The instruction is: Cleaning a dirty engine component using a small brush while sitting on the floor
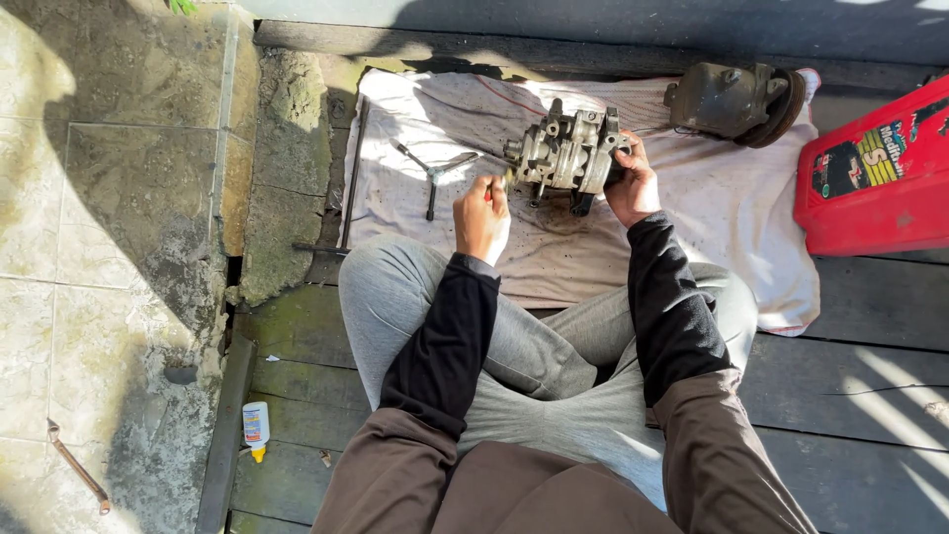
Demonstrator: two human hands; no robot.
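A grey metal compressor body (565, 150) lies on a stained white cloth (732, 213) spread over dark planks. My right hand (633, 183) grips its right end. My left hand (481, 216) is closed around a small tool with a red handle, its tip against the compressor's left side. A three-armed wrench (433, 173) rests on the cloth left of my left hand. I sit cross-legged in grey trousers behind the cloth.
A second dark compressor with a pulley (736, 99) sits at the cloth's far right corner. A red plastic case (880, 173) stands at the right. A long metal rod (353, 168) lies along the cloth's left edge. A small white bottle (256, 428) and a rusty bar (77, 467) lie lower left.
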